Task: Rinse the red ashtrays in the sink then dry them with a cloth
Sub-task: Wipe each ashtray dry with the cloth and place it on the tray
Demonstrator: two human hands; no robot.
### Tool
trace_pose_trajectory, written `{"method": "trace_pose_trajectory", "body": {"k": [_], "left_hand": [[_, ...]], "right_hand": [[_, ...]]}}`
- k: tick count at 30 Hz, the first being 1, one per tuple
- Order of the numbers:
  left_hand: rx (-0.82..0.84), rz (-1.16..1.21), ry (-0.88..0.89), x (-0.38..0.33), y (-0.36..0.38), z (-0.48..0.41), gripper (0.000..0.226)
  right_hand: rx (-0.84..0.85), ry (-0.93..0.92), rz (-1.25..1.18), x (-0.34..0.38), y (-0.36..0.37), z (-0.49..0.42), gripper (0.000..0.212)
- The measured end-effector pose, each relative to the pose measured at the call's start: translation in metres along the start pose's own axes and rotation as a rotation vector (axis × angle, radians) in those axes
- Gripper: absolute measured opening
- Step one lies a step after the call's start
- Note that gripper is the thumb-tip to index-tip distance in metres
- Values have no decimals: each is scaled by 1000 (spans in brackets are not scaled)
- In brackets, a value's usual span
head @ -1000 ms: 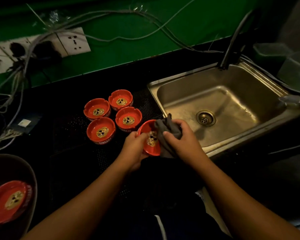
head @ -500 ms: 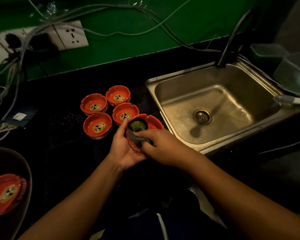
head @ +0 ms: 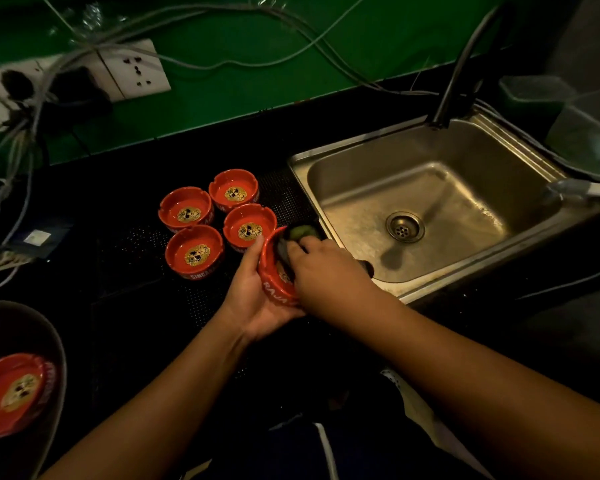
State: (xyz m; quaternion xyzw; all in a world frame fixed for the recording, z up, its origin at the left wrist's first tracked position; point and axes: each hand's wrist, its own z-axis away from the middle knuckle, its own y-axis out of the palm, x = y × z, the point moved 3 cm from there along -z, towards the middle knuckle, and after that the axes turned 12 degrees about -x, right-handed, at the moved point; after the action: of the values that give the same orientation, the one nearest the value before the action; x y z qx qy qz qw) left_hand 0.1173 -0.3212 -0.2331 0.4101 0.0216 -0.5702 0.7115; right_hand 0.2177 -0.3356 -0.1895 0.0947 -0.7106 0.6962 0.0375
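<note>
Drying looks fine, left hand (head: 257, 301) wrapped round the tilted ashtray (head: 274, 284) beside the sink (head: 326, 161), right hand (head: 326, 271) pinching the cloth (head: 282, 250) inside, but I'd rotate it so the notches get wiped.

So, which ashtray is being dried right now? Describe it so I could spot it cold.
Start at the steel sink and go to its front-left corner. There the left hand holds one red ashtray next to four more on the counter. It alone is off the counter, tipped on edge, with the right hand pressing a cloth into its bowl.
</note>
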Motion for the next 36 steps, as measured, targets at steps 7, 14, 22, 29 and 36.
{"method": "trace_pose_trajectory", "body": {"k": [7, 14, 22, 29, 36], "left_hand": [[-107, -133, 106, -1, 5, -1, 62], [-135, -106, 84, -7, 8, -1, 58], [-95, -137, 72, -29, -11, 2, 67], [-77, -130, 95, -32, 0, 1, 65], [-73, -146, 10, -27, -14, -1, 74]], "right_hand": [[360, 95, -384, -7, -26, 0, 19], [2, 289, -979, -6, -1, -12, 30], [222, -160, -85, -7, -11, -10, 43], [-44, 15, -592, 3, -10, -20, 59], [178, -102, -263, -9, 0, -11, 46]]}}
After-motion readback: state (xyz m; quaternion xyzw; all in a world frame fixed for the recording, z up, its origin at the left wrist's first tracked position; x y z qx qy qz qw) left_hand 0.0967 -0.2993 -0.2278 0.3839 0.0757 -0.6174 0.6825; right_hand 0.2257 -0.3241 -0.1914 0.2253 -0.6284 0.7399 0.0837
